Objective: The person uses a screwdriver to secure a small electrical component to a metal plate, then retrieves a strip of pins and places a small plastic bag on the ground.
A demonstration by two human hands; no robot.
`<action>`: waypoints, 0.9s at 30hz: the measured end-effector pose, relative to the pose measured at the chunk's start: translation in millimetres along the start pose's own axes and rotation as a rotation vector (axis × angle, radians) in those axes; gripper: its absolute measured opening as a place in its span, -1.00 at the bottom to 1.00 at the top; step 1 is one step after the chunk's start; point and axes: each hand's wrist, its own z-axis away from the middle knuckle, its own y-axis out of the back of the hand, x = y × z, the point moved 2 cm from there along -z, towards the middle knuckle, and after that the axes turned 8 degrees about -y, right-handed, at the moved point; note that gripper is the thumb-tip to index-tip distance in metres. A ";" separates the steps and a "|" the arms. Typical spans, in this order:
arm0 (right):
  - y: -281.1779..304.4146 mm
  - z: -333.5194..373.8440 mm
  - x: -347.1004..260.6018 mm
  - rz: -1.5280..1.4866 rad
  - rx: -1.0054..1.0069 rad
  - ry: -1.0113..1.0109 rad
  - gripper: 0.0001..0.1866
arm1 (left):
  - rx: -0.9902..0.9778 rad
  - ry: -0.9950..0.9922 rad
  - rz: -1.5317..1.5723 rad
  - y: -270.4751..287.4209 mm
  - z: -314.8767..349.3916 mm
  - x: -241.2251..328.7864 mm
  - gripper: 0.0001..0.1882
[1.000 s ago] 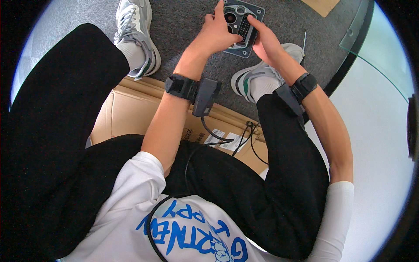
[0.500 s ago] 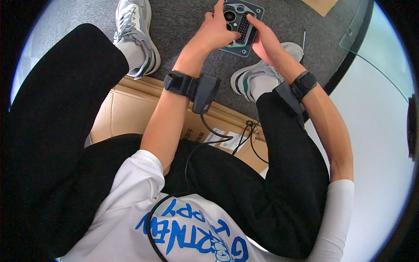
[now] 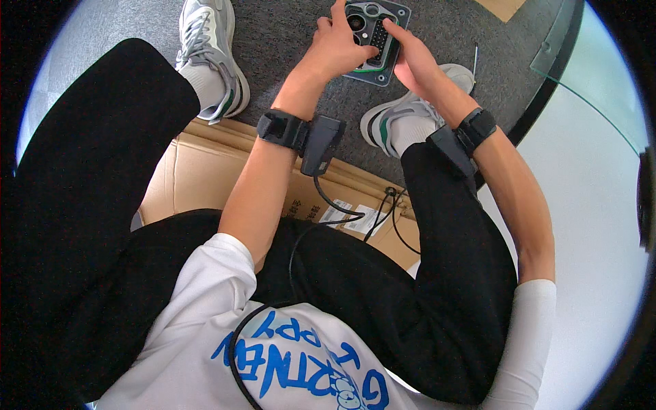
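A grey rectangular connector plate (image 3: 380, 78) is held over the carpet at the top of the view. It has corner screw holes, a green seal line, round openings and a black block of many small contacts (image 3: 382, 37). My left hand (image 3: 335, 48) grips its left side, with the thumb across the lower face and the fingers at the upper left edge. From the right my right hand (image 3: 415, 63) holds it too, its thumb resting by the upper part of the contact block. Most of my right fingers are hidden behind the plate.
My grey-white shoes (image 3: 210, 55) stand either side on dark carpet (image 3: 294, 31). A cardboard box (image 3: 205, 167) lies below me. A black cable (image 3: 328, 201) runs from my left wrist device. A thin white stick (image 3: 475, 60), a glass edge (image 3: 560, 51) and a white surface (image 3: 581, 205) are right.
The connector plate has shifted very slightly up and left, tilting a little so that more green seal shows. Both hands keep their hold and move with it.
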 end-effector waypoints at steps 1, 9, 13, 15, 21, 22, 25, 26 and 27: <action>2.5 -2.7 1.2 -0.001 0.000 0.000 -0.50 | 0.026 -0.016 -0.025 -1.4 0.1 -2.2 0.18; -2.1 -1.4 2.1 0.010 0.014 -0.017 -0.46 | 0.068 -0.024 -0.092 -3.4 1.5 -6.7 0.24; 2.2 -5.6 3.0 0.019 -0.041 -0.002 -0.46 | 0.088 -0.059 -0.072 -4.7 1.8 -4.6 0.25; 3.7 -3.5 5.2 0.001 0.002 -0.002 -0.48 | 0.096 -0.064 -0.067 -6.8 4.7 0.2 0.24; -5.6 0.6 0.2 -0.016 -0.007 -0.009 -0.50 | 0.057 -0.010 0.032 1.0 3.4 0.4 0.17; -2.4 -1.3 0.3 -0.016 -0.004 -0.008 -0.50 | 0.083 -0.033 0.003 -2.1 2.5 -2.5 0.16; 0.1 -3.3 0.4 0.019 -0.020 -0.027 -0.50 | 0.123 -0.078 -0.049 -8.0 1.6 -9.3 0.14; -2.7 -0.4 -1.2 0.014 -0.030 -0.010 -0.50 | 0.138 -0.098 -0.073 -7.1 2.0 -9.1 0.13; -6.0 1.6 -3.1 0.008 -0.039 0.008 -0.50 | 0.142 -0.098 -0.075 -3.6 0.6 -10.0 0.13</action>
